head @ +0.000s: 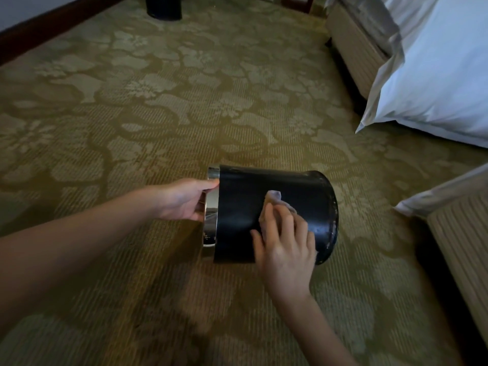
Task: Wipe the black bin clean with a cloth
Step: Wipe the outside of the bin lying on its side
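Observation:
The black bin [243, 202] lies on its side above the carpet, its shiny metal rim [211, 223] pointing left and its scuffed base to the right. My left hand [184, 198] grips that rim, thumb on the outer wall, fingers inside the opening. My right hand [286, 237] lies flat on the bin's side, pressing a small pale cloth [274, 198] against it. Most of the cloth is hidden under my fingers; only its top edge sticks out.
A patterned olive carpet [158, 101] covers the floor. Another dark bin [163, 6] stands at the far wall. One bed with a white pillow [435, 75] is at the right, and the corner of another bed [454, 233] is at the near right.

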Demonstrator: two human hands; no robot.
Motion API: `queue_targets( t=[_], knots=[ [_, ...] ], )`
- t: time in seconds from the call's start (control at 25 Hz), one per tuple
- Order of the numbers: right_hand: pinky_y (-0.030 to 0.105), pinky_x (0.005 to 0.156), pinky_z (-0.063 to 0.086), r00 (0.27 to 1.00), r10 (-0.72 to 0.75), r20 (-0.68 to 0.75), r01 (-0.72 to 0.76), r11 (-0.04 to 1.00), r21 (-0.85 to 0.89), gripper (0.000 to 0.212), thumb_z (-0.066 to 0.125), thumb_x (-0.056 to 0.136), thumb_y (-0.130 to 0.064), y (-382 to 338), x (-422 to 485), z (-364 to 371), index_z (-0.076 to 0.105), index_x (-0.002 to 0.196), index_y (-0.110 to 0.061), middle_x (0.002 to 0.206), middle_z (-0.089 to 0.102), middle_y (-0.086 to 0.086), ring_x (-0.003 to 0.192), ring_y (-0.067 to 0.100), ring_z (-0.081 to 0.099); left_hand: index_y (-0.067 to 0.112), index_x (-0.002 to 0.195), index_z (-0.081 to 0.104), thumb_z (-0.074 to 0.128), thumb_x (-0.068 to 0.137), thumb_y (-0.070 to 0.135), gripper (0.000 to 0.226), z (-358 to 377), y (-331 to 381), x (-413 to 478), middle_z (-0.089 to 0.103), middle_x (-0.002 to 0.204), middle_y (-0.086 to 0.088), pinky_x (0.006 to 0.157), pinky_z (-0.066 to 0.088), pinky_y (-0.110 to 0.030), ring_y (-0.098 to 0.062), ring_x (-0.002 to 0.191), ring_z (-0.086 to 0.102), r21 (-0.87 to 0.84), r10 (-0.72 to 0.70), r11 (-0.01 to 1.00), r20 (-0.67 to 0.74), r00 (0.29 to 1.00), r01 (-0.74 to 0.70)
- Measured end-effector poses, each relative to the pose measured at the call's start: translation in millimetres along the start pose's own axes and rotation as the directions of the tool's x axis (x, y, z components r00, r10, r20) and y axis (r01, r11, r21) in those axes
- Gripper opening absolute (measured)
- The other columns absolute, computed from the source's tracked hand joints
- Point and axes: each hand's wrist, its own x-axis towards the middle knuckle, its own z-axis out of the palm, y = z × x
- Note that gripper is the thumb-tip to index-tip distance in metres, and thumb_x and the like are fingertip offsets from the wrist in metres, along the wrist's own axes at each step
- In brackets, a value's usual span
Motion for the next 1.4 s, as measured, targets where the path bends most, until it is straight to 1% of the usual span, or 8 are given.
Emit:
queue_targets(
  t=[0.2,0.28,0.36,0.44,0.6,0.96,1.16,1.4],
  knots=[
    [0.036,0.072,0.055,0.985,0.172,-0.034,-0.153,0.939,0.307,0.027,0.063,0.092,-0.018,55.4,18.2,-9.8,0.067,0.118,-0.014,0.116,0.062,0.004,0.104,0.023,0.057,0.017,0.125,0.058,0.045,0.099,0.034,0.034,-1.5,-1.3,-1.8,0.071,0.118,-0.008,0.080,0.056,-0.038,-0.024,0.108,0.068,0.002,0.019,1.000,-0.002,1.000,-0.019],
    [0.032,0.078,0.057,0.910,0.409,0.067,-0.349,0.668,0.658,0.025,0.061,0.095,-0.020,79.9,47.1,-21.6,0.065,0.120,-0.020,0.106,0.067,-0.007,0.098,0.013,0.065,0.016,0.126,0.058,0.045,0.098,0.034,0.035,-0.8,-2.5,-3.3,0.071,0.117,-0.008,0.078,0.056,-0.037,-0.023,0.107,0.068,0.016,0.015,1.000,-0.002,1.000,-0.015],
    [0.021,0.078,0.057,0.895,0.389,0.218,-0.391,0.452,0.802,0.027,0.066,0.094,-0.023,95.4,77.2,-31.7,0.062,0.121,-0.025,0.102,0.069,-0.015,0.094,0.003,0.068,0.016,0.128,0.056,0.045,0.098,0.035,0.037,-1.1,-4.3,-4.7,0.069,0.119,-0.008,0.077,0.056,-0.036,-0.023,0.106,0.068,0.029,0.000,1.000,-0.007,1.000,0.000],
    [0.026,0.080,0.056,0.933,0.218,0.285,-0.359,0.596,0.718,0.024,0.069,0.093,-0.026,97.7,87.7,-36.1,0.065,0.116,-0.022,0.099,0.070,-0.013,0.094,0.003,0.067,0.018,0.130,0.055,0.045,0.098,0.037,0.038,-0.5,-7.4,-8.0,0.069,0.120,-0.008,0.078,0.056,-0.036,-0.022,0.106,0.069,0.064,-0.013,0.998,0.008,1.000,0.013],
    [0.034,0.074,0.046,0.949,0.271,0.158,-0.307,0.908,0.284,0.029,0.063,0.095,-0.034,99.4,59.2,-37.9,0.069,0.123,-0.026,0.110,0.064,-0.003,0.102,0.019,0.059,0.019,0.130,0.056,0.045,0.098,0.037,0.038,2.3,-19.8,-13.2,0.070,0.120,-0.007,0.091,0.054,-0.043,-0.023,0.109,0.068,0.074,0.004,0.997,0.014,1.000,-0.005],
    [0.047,0.081,0.049,0.956,0.249,0.157,-0.230,0.965,-0.128,0.072,0.052,0.090,-0.065,39.2,12.9,-31.9,0.053,0.137,-0.011,0.124,0.060,0.012,0.107,0.032,0.059,0.025,0.132,0.054,0.036,0.101,0.039,0.038,21.3,-53.9,-35.6,0.071,0.118,0.007,0.074,0.056,-0.019,-0.009,0.107,0.068,0.093,0.085,0.991,0.117,0.989,-0.096],
    [0.042,0.073,0.051,0.978,0.174,0.113,-0.166,0.983,-0.074,0.048,0.063,0.093,-0.026,75.7,29.0,-41.1,0.055,0.141,-0.027,0.122,0.063,0.005,0.096,0.029,0.062,0.027,0.128,0.057,0.034,0.101,0.041,0.037,22.3,-54.2,-38.7,0.071,0.117,0.007,0.086,0.053,-0.028,-0.008,0.106,0.068,0.178,0.127,0.975,0.059,0.990,-0.135],
    [0.031,0.070,0.049,0.970,0.103,0.222,-0.116,0.992,0.047,0.034,0.061,0.087,-0.036,26.1,30.6,-50.7,0.067,0.119,-0.027,0.127,0.063,-0.004,0.099,0.020,0.058,0.023,0.115,0.066,0.033,0.097,0.047,0.044,31.6,-84.1,-45.5,0.073,0.109,0.006,0.084,0.052,-0.026,-0.008,0.101,0.069,0.260,0.247,0.933,0.039,0.968,-0.249]
  ],
)
